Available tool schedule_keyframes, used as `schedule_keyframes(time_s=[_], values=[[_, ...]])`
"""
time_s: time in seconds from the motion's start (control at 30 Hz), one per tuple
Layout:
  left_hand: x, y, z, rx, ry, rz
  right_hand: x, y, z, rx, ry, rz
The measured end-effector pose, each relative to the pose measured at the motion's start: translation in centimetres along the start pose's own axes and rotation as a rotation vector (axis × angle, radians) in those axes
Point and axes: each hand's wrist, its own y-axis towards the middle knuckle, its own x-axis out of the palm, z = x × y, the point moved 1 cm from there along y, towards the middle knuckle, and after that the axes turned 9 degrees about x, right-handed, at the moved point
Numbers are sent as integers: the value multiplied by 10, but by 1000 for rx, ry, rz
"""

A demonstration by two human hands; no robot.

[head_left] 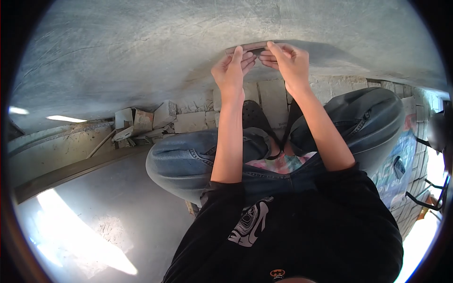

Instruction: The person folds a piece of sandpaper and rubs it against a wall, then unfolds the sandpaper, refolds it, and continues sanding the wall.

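Observation:
Both my hands are raised in front of me, close to a grey, smooth-looking surface (141, 42). They hold a thin, brownish, straight strip (256, 45) lying roughly level between them; its exact kind I cannot tell. My left hand (230, 70) pinches it near the left end, thumb on the near side and fingers below. My right hand (293, 63) pinches the other end the same way, its thumb tip on the strip. A dark gap shows beneath the strip between the two sets of fingertips.
Pale bricks (191, 121) pave the ground past my bent knees, with broken blocks (141, 121) piled to the left. A printed sheet (401, 160) with a phone-like dark object (399, 166) lies at right, near black metal legs (424, 200).

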Motion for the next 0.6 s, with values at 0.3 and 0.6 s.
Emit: schedule_keyframes(time_s=[0.3,0.6], values=[[2,-1,-3,44,-9,-11,0,0,-2,-58,7,-4],[4,-3,-5,27,26,3,-2,1,-1,-26,-10,13]])
